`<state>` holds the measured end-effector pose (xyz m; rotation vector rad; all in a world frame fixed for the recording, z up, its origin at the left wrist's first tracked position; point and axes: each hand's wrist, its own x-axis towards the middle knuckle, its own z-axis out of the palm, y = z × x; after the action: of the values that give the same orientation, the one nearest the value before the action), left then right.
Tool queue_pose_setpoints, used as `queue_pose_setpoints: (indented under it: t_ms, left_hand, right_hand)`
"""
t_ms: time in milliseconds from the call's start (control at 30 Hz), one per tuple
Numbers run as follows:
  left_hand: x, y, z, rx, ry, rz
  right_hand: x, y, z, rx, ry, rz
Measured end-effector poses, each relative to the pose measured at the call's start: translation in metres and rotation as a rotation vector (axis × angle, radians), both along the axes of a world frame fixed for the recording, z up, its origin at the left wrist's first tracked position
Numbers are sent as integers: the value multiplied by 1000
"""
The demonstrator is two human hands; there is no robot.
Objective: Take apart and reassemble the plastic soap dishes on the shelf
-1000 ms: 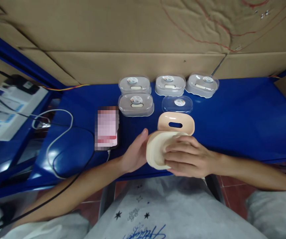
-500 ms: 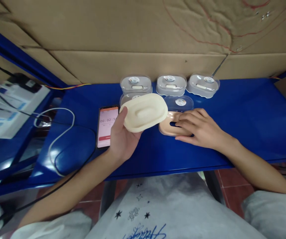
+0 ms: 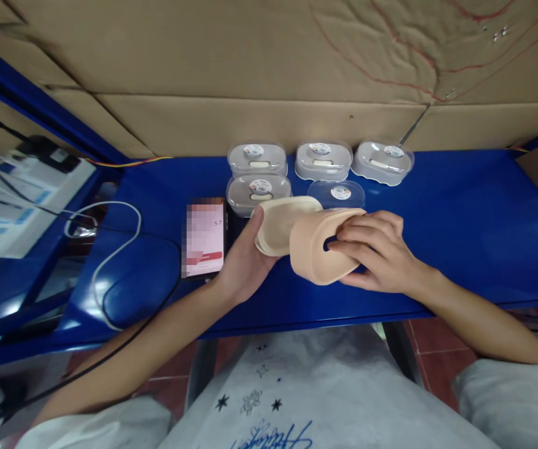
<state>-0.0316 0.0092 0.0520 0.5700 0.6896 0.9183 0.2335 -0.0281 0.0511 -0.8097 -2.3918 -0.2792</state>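
Note:
A shallow cream oval tray [image 3: 278, 227] is gripped in my left hand [image 3: 245, 265], thumb on its near-left rim. My right hand [image 3: 376, 252] holds a peach oval plastic box [image 3: 309, 249] tilted on its side, with fingertips at the dark slot in its face. The peach box's left end overlaps the tray's right side in view; whether they touch I cannot tell. Just behind them lies a clear oval lid [image 3: 337, 193] with a round sticker. A grey box with a clear lid [image 3: 259, 193] stands behind the tray.
Several more grey lidded boxes [image 3: 324, 162] line the back of the blue table [image 3: 460, 237] by the cardboard wall [image 3: 250, 62]. A phone [image 3: 205, 237] lies left of my left hand. White and black cables [image 3: 95, 280] and a power strip [image 3: 35, 212] are at far left.
My right hand has lifted the peach box off the table and tipped it leftward. My left hand has turned the cream tray over and moved it slightly right, toward the box.

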Motion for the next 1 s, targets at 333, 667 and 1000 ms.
queue_pose_setpoints:
  t_ms: [333, 667, 1000]
  left_hand:
    - [4, -23, -6, 74, -23, -308]
    - [6, -23, -8, 75, -5, -150]
    - [3, -13, -8, -86, 55, -83]
  right_hand:
    - [-12, 2, -15, -77, -26, 34]
    - [-24, -3, -22, 19, -75, 29]
    - [-5, 29, -35, -319, 117, -10]
